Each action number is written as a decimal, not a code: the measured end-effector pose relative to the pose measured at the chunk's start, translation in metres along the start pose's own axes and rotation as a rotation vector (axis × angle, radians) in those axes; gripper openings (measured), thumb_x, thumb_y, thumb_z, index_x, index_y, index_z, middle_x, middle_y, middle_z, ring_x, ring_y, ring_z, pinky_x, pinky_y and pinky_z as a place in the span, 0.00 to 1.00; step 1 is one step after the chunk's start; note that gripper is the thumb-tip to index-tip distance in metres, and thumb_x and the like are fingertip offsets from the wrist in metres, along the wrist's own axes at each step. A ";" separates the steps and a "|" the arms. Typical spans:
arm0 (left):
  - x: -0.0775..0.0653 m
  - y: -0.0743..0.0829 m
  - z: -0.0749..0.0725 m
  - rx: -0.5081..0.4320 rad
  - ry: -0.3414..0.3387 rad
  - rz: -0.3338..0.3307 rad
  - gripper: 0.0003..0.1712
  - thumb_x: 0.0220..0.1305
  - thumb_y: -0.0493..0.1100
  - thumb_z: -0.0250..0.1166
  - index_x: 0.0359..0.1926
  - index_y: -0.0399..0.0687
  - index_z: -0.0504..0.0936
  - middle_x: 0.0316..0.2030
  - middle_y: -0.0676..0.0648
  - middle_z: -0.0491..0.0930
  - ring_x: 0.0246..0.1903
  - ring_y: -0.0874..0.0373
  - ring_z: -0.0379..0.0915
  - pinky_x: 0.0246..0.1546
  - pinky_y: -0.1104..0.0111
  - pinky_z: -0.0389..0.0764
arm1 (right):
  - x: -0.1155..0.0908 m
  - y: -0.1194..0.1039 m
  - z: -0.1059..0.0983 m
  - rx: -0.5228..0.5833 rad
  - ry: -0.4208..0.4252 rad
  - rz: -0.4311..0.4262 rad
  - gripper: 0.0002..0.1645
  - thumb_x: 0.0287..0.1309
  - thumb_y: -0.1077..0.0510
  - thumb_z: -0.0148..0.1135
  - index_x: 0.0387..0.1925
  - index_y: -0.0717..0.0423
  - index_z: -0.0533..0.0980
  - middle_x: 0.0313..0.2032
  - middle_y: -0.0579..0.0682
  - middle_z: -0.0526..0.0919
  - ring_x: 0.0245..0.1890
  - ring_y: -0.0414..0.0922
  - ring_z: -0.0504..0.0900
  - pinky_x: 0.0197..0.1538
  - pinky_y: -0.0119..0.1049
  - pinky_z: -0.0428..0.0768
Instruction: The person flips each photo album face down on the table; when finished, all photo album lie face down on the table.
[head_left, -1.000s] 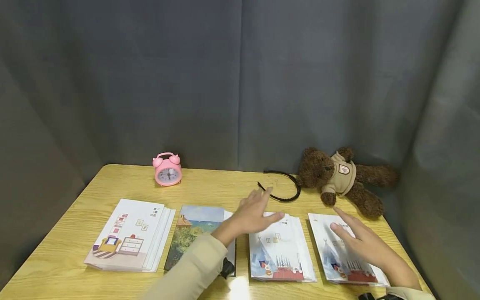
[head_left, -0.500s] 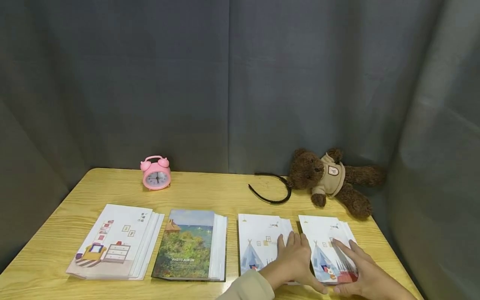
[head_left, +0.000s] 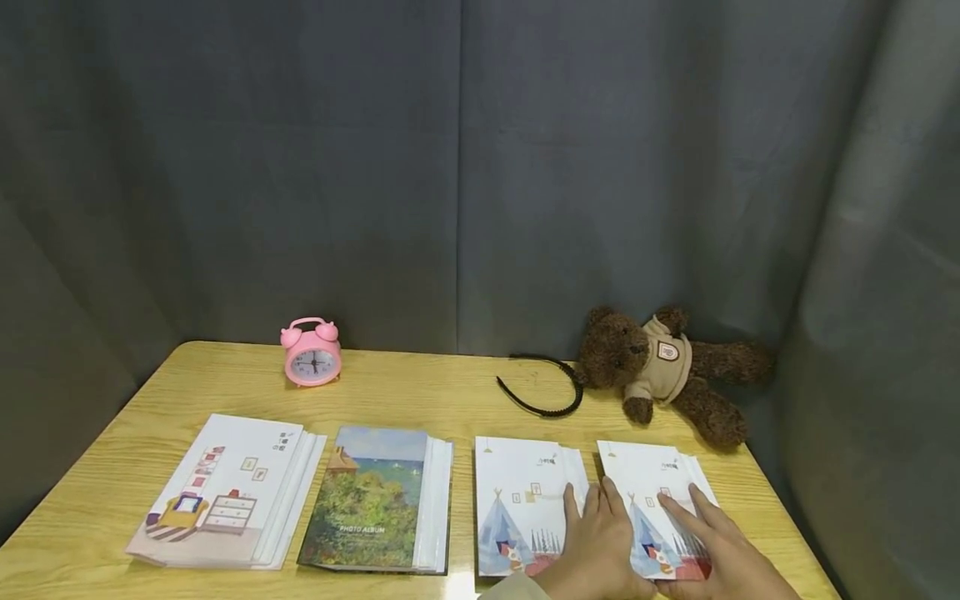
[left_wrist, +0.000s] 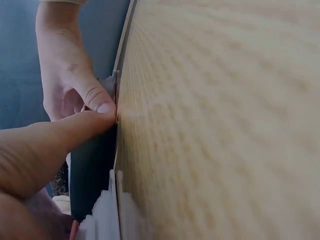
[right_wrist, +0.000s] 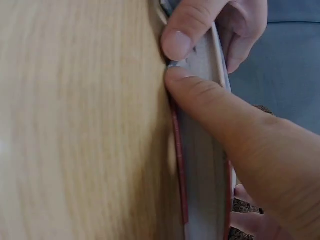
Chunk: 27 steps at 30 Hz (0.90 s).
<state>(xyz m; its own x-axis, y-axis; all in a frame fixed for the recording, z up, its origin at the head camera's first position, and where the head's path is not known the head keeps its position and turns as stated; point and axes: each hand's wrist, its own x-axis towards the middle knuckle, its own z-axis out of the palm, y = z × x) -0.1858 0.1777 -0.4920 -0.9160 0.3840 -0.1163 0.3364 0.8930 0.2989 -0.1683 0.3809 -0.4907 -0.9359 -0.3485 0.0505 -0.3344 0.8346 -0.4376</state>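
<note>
At the right end of the row of albums lies a photo album (head_left: 652, 533) with a blue teepee on its white cover. My right hand (head_left: 723, 554) grips its near edge, fingers spread over the cover and thumb (right_wrist: 210, 97) low against the pages. My left hand (head_left: 600, 542) is at the same album's near left corner, and its thumb (left_wrist: 75, 130) meets the right thumb there. The left fingers reach forward over the gap and partly cover a matching teepee album (head_left: 517, 500) to the left. Some left fingertips are hidden from the wrist cameras.
Farther left lie a landscape-covered photo album (head_left: 371, 500) and a white album with an armchair drawing (head_left: 217, 492). Behind them stand a pink alarm clock (head_left: 312, 358), a black headband (head_left: 558, 408) and a brown teddy bear (head_left: 660, 367). Dark curtains (head_left: 375, 167) enclose the wooden table (head_left: 420, 387).
My left hand has come right and down from above the middle albums to the rightmost one. My right hand has lowered onto that album's near edge. The albums look unmoved.
</note>
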 end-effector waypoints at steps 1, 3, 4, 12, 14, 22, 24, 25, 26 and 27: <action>0.000 0.001 -0.001 -0.004 0.005 -0.002 0.76 0.35 0.78 0.74 0.77 0.41 0.54 0.73 0.46 0.59 0.72 0.55 0.52 0.70 0.44 0.47 | 0.000 0.000 0.000 -0.013 0.005 0.006 0.62 0.39 0.30 0.76 0.72 0.52 0.65 0.66 0.81 0.56 0.60 0.82 0.61 0.45 0.71 0.73; 0.000 0.002 -0.003 -0.015 0.018 -0.006 0.76 0.34 0.77 0.75 0.77 0.41 0.54 0.73 0.46 0.59 0.72 0.55 0.52 0.70 0.44 0.47 | 0.001 -0.002 -0.001 -0.036 0.017 0.019 0.63 0.37 0.28 0.76 0.72 0.53 0.66 0.66 0.80 0.58 0.59 0.81 0.63 0.45 0.69 0.75; 0.000 0.002 -0.004 -0.023 0.024 -0.009 0.76 0.34 0.76 0.76 0.77 0.41 0.54 0.73 0.46 0.59 0.72 0.56 0.52 0.70 0.44 0.47 | 0.001 -0.002 0.000 -0.049 0.023 0.020 0.63 0.37 0.28 0.76 0.72 0.54 0.66 0.65 0.81 0.58 0.58 0.81 0.64 0.45 0.68 0.75; -0.003 0.007 -0.010 -0.405 0.059 -0.055 0.74 0.29 0.43 0.86 0.76 0.39 0.51 0.70 0.39 0.63 0.65 0.46 0.66 0.59 0.62 0.73 | 0.003 -0.011 0.001 -0.059 0.078 -0.007 0.63 0.36 0.31 0.78 0.72 0.52 0.66 0.61 0.85 0.62 0.56 0.83 0.66 0.43 0.69 0.75; -0.006 0.006 -0.013 -0.474 0.042 -0.063 0.75 0.29 0.40 0.86 0.77 0.42 0.50 0.71 0.40 0.62 0.62 0.45 0.69 0.58 0.60 0.74 | 0.003 -0.015 0.000 -0.062 0.069 -0.019 0.63 0.37 0.30 0.77 0.74 0.47 0.64 0.60 0.86 0.62 0.55 0.83 0.66 0.42 0.70 0.75; -0.013 0.002 -0.040 -0.595 0.061 0.084 0.79 0.31 0.49 0.87 0.79 0.46 0.45 0.75 0.46 0.54 0.64 0.48 0.66 0.59 0.64 0.72 | 0.002 -0.034 -0.009 -0.029 -0.029 0.124 0.63 0.42 0.29 0.73 0.77 0.33 0.54 0.63 0.85 0.59 0.50 0.79 0.74 0.35 0.60 0.79; -0.016 0.002 -0.048 -0.579 0.073 0.122 0.77 0.34 0.51 0.86 0.79 0.45 0.45 0.76 0.46 0.52 0.65 0.49 0.65 0.59 0.65 0.72 | 0.002 -0.038 -0.011 -0.015 -0.016 0.130 0.63 0.43 0.29 0.73 0.78 0.33 0.52 0.64 0.79 0.63 0.51 0.73 0.77 0.35 0.56 0.79; -0.017 0.002 -0.052 -0.565 0.081 0.140 0.77 0.35 0.52 0.86 0.79 0.45 0.45 0.76 0.46 0.51 0.66 0.50 0.64 0.59 0.65 0.72 | 0.002 -0.039 -0.012 -0.008 -0.004 0.120 0.64 0.43 0.29 0.73 0.78 0.33 0.51 0.63 0.76 0.67 0.49 0.67 0.79 0.36 0.53 0.79; -0.018 0.002 -0.055 -0.548 0.085 0.156 0.76 0.36 0.52 0.85 0.79 0.45 0.45 0.76 0.45 0.51 0.66 0.50 0.64 0.59 0.65 0.72 | 0.002 -0.040 -0.013 0.008 0.001 0.112 0.64 0.45 0.30 0.73 0.78 0.34 0.50 0.59 0.73 0.73 0.46 0.61 0.82 0.34 0.49 0.79; -0.020 0.002 -0.058 -0.528 0.097 0.175 0.76 0.36 0.54 0.85 0.79 0.44 0.45 0.76 0.44 0.50 0.67 0.49 0.63 0.60 0.65 0.71 | 0.002 -0.041 -0.014 0.034 0.003 0.099 0.65 0.46 0.32 0.74 0.79 0.35 0.48 0.59 0.71 0.74 0.42 0.55 0.82 0.33 0.44 0.77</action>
<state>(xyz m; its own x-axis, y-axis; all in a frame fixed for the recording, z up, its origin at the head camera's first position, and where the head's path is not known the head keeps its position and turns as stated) -0.1794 0.1587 -0.4343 -0.8806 0.4704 0.0580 0.3530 0.5693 0.7425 -0.1583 0.3519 -0.4605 -0.9644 -0.2642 0.0084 -0.2369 0.8500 -0.4704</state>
